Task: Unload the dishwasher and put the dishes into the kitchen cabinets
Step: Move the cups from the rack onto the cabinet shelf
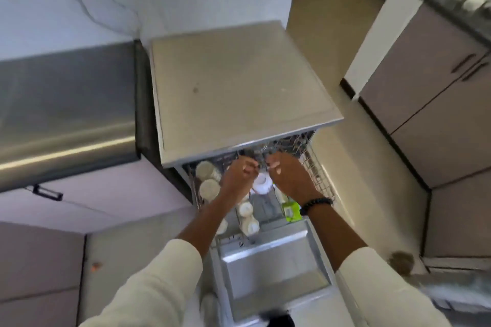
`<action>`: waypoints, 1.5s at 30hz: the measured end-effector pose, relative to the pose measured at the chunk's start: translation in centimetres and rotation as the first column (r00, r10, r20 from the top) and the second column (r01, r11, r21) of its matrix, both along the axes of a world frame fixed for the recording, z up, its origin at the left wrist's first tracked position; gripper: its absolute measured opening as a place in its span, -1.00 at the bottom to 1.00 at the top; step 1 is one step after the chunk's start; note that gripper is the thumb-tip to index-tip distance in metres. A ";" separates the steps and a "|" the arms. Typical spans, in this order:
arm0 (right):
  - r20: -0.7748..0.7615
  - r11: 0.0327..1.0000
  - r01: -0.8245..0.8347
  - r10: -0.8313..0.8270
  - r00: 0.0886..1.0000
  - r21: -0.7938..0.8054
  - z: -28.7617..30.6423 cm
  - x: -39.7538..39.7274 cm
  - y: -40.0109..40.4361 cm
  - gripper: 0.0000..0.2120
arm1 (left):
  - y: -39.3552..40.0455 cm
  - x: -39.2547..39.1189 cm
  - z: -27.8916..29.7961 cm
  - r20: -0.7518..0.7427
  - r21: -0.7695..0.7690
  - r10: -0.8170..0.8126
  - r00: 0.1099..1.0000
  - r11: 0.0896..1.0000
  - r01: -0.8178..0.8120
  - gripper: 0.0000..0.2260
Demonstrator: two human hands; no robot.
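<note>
The dishwasher [239,87] stands open with its upper rack [321,180] pulled out over the lowered door [273,268]. Both my hands reach into the rack. My left hand [239,176] curls around something small at the rack's middle; blur hides what it is. My right hand [288,174] pinches the top of a white cup [261,184] that sits between the two hands. Several pale cups and bowls [210,188] stand upside down along the rack's left side and front. A green item [291,211] lies by my right wrist.
A steel counter [66,114] runs to the left of the dishwasher. Grey lower cabinets [430,103] with dark handles stand at the right across a strip of pale floor [353,167]. A dark countertop with white items [473,2] is at the top right.
</note>
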State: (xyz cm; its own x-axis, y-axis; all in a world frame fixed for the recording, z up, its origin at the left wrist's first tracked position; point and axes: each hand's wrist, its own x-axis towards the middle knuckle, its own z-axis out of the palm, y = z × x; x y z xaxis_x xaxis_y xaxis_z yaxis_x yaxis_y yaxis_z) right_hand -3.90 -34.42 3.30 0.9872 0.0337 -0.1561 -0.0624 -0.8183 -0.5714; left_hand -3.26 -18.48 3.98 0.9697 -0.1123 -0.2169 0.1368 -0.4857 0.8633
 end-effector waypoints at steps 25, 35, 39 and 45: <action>-0.416 0.952 0.240 -0.142 0.898 0.192 -25.0 -2.8 6.3 -0.38 | 3.3 -7.1 -27.0 -0.196 0.087 -0.052 0.979 0.994 0.070 -0.19; -0.519 0.940 0.159 0.022 0.854 0.302 -25.4 2.3 4.7 -0.55 | 6.4 -5.9 -25.9 0.001 0.198 0.432 0.902 0.884 -0.423 -0.36; -0.383 0.907 -0.387 0.302 0.873 -0.167 -29.3 -2.4 6.4 -0.32 | 6.9 -5.9 -26.1 -0.128 0.013 0.499 0.857 0.865 -0.502 -0.42; -0.264 0.895 -0.373 0.309 0.914 -0.243 -31.3 -2.7 6.8 -0.40 | 6.8 -7.0 -27.0 -0.143 0.031 0.374 0.916 0.927 -0.374 -0.39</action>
State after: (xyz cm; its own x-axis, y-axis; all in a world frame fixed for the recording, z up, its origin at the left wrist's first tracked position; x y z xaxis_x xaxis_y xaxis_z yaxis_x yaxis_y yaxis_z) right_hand -6.62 -27.64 -27.97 0.8643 0.2847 -0.4147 0.1557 -0.9354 -0.3176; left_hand -10.22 -11.65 -23.04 0.8993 0.2532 -0.3567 0.4313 -0.3777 0.8194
